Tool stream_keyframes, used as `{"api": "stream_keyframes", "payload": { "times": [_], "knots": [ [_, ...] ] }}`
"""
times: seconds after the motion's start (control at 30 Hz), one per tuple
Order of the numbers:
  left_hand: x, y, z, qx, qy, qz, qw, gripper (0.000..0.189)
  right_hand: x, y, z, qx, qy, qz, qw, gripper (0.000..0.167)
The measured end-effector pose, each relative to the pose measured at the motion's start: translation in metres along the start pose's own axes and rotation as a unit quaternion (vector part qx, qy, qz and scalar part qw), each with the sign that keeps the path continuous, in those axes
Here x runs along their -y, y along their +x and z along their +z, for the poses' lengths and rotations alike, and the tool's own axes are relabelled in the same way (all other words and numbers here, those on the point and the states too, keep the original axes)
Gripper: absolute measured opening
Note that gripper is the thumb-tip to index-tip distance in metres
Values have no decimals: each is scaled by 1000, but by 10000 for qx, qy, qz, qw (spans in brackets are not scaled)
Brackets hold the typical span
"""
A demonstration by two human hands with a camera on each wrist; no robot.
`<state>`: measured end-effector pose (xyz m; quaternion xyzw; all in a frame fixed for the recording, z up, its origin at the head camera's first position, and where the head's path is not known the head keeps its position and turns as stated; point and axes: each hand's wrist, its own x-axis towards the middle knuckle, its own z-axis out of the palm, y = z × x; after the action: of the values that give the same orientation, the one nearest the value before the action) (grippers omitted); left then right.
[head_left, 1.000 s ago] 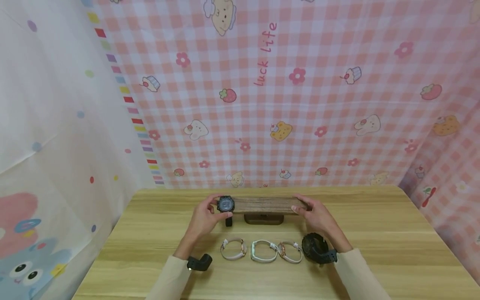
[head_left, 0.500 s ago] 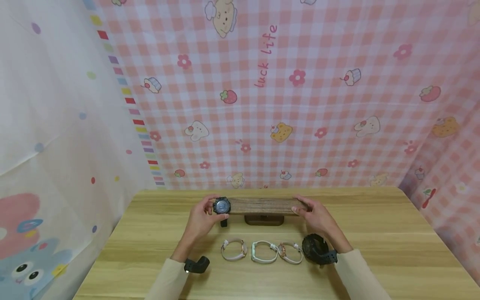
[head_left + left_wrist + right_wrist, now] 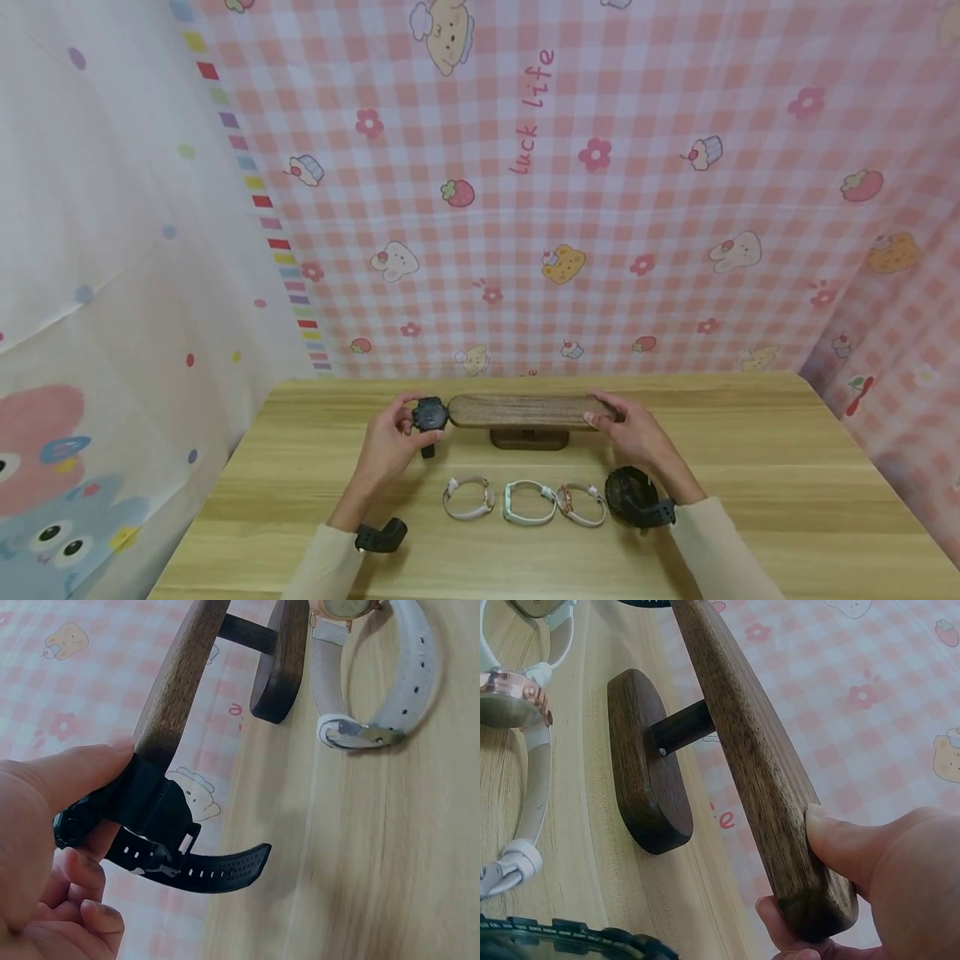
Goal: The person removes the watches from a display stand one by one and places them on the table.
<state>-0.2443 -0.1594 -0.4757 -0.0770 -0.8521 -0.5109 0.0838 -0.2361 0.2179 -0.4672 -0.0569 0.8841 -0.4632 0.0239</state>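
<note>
My left hand [image 3: 386, 437] pinches a black watch [image 3: 430, 414] between thumb and fingers. The watch sits at the left end of the dark wooden bar of a watch stand [image 3: 525, 410], whose rounded tip shows. In the left wrist view the black strap [image 3: 217, 877] hangs below, holes showing; the bar's tip meets the watch, and I cannot tell if it is still inside the band. My right hand [image 3: 630, 429] grips the bar's right end, thumb on its near side and fingers beneath in the right wrist view. The stand's base [image 3: 649, 765] rests on the table.
On the table [image 3: 262, 500] before the stand lie a pale watch [image 3: 468, 498], a mint-and-white watch [image 3: 529, 502] and a rose-gold watch [image 3: 581, 505]. A larger black watch [image 3: 628, 496] is beside the right wrist. A pink checked cloth [image 3: 600, 208] hangs behind.
My left hand has slid the black watch leftward along the bar to its end, so the bar's rounded left tip is now exposed. The right hand has kept its hold.
</note>
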Motion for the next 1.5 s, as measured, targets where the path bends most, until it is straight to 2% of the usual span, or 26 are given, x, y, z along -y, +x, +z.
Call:
{"api": "stream_keyframes", "payload": {
  "times": [0.37,0.6,1.0,1.33,1.5],
  "knots": [
    [2,-15,-14,13,296,-176,9994,58,-1,0,-1,26,41,-38,10000,50],
    [1,-21,-18,9,574,-5,9983,57,-1,1,0,10,50,-89,9999,48],
    [-1,-27,-20,35,764,308,9966,57,-2,1,0,-45,-72,-92,9999,49],
    [0,-38,-20,429,953,126,9944,62,-3,2,0,-61,-83,-107,9999,49],
    [3,-44,-18,579,1104,143,9921,65,-3,2,0,-38,-65,-95,9999,50]
  ]
}}
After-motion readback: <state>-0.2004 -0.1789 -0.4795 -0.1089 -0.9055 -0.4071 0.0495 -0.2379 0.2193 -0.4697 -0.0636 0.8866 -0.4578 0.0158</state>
